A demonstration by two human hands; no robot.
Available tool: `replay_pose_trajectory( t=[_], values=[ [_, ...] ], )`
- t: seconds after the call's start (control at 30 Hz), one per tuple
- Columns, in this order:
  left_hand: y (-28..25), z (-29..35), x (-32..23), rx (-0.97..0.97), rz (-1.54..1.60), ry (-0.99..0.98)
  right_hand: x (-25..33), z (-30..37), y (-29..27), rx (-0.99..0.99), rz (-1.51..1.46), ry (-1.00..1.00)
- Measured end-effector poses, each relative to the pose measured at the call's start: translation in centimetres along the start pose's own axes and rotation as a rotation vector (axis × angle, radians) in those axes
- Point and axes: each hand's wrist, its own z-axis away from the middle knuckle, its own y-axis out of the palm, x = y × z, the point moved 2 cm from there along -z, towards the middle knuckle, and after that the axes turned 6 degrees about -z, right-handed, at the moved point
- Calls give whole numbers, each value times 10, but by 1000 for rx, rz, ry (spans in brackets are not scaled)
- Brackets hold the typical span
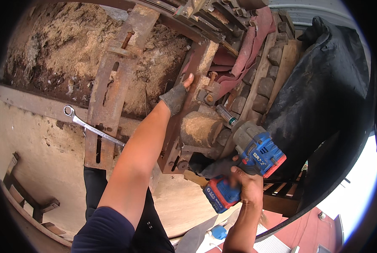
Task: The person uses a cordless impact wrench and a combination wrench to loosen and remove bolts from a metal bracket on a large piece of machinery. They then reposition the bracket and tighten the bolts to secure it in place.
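My right hand [248, 184] is closed around the grip of a blue and red cordless impact wrench [256, 145] with a battery pack at its base. Its socket [225, 114] points up and left, just below a rusty bolt [210, 98] on the steel frame. My left hand [174, 98], in a grey fingerless glove, grips the edge of the rusty steel beam [197, 76]. One bare digit shows along the beam; the other fingers are hidden. Left of my left forearm, a silver wrench [91, 127] lies across a slotted rusty plate [104, 101].
Sawdust [79, 38] is heaped behind the slotted plate, and more coats a round block [199, 128] beside the beam. A black sheet [323, 92] hangs at the right. Wooden blocks [265, 86] and reddish cloth [245, 52] sit behind the beam. A standing bolt [128, 40] rises from the plate.
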Motion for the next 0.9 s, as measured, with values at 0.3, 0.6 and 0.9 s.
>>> replay_pose_trajectory(
  t=[0.3, 0.6, 0.9],
  values=[
    [-34, -47, 22, -166, 40, 10, -49, 36, -32, 19, -216, 41],
    [-10, -28, 26, -130, 102, -3, -74, 60, -46, -19, -233, 73],
    [-16, -20, 14, -46, 69, -40, -133, 84, -64, -205, 39, 123]
  ],
)
